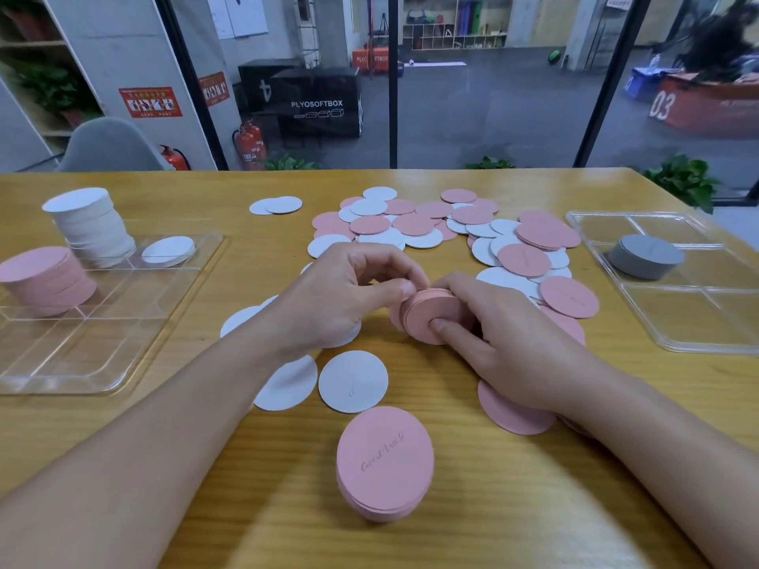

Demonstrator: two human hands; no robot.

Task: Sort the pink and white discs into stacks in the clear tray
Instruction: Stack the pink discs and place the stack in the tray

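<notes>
Both hands hold a small stack of pink discs [423, 320] just above the table centre. My left hand [345, 293] pinches its top edge with thumb and fingers; my right hand [488, 326] grips it from the right, thumb on its face. A loose heap of pink and white discs [443, 227] lies behind. Another pink stack [385, 462] stands near the front edge. The clear tray [123, 322] at the left holds a pink stack [43, 279], a tall white stack [92, 225] and a few white discs [168, 250].
A second clear tray [698, 322] at the right holds a grey disc stack [645, 256]. Loose white discs [352, 381] and a pink disc [515, 412] lie under and between my forearms. Two white discs [276, 205] lie apart at the back.
</notes>
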